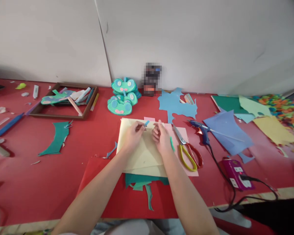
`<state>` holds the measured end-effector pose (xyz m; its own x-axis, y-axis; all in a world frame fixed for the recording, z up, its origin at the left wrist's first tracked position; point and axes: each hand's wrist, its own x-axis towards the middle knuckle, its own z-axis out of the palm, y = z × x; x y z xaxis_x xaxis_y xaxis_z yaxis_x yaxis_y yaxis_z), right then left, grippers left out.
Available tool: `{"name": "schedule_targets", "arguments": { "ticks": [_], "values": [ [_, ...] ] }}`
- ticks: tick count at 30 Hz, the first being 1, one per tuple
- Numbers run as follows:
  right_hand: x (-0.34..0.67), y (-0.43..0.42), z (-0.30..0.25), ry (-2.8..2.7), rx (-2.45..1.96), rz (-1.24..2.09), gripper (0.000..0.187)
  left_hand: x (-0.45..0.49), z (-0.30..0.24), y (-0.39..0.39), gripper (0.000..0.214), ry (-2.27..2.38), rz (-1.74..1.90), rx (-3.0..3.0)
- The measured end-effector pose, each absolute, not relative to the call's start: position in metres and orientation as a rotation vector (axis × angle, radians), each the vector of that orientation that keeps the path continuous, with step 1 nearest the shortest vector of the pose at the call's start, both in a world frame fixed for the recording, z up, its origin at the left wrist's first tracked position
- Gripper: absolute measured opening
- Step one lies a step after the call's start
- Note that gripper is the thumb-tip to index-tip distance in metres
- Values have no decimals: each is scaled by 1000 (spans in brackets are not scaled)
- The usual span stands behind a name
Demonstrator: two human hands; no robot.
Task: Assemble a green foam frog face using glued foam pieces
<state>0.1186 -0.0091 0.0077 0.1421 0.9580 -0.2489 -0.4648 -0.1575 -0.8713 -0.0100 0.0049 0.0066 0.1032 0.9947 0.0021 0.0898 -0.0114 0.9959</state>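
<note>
My left hand (135, 132) is closed, pinching a small blue felt strip (146, 123) between thumb and fingertips. Just to the right, my right hand (161, 135) has loosely curled fingers with the index finger raised, and nothing shows in it. Both hands are over a pale yellow sheet (143, 153). Beneath that sheet lie green felt pieces (147, 179) and a pink sheet (192, 173). Scissors (186, 148) with one yellow and one red handle rest beside my right hand, blades pointing away. A bright green scrap (172, 143) shows by my right wrist.
Frog-face felt pieces (120, 106) are stacked at the back. Leftward are a brown frame tray (88, 109) with pens and a green scrap (55, 140). To the right lie blue felt (177, 104), a glue gun (202, 128) and a purple power strip (237, 174) with trailing cord.
</note>
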Motion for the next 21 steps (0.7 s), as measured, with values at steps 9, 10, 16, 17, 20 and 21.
{"name": "schedule_targets", "arguments": {
  "ticks": [9, 10, 16, 17, 20, 21],
  "values": [
    [106, -16, 13, -810, -1244, 1384, 37, -9, 4, 5, 11, 1096, 1035, 1484],
    [107, -16, 12, -800, -1229, 1380, 36, -9, 4, 4, 12, 1093, 1033, 1494],
    [111, -14, 9, -731, -1158, 1378, 34, -11, 2, 5, 15, 1362, 1292, 1355],
    [112, -14, 9, -724, -1146, 1396, 33, -15, 1, 9, 14, 1443, 1378, 1304],
    [113, -13, 8, -741, -1102, 1451, 31, -43, 1, 32, 15, 1692, 1583, 1260],
    [113, -13, 8, -749, -1084, 1461, 31, -56, 1, 43, 18, 1775, 1609, 1259]
  ]
}}
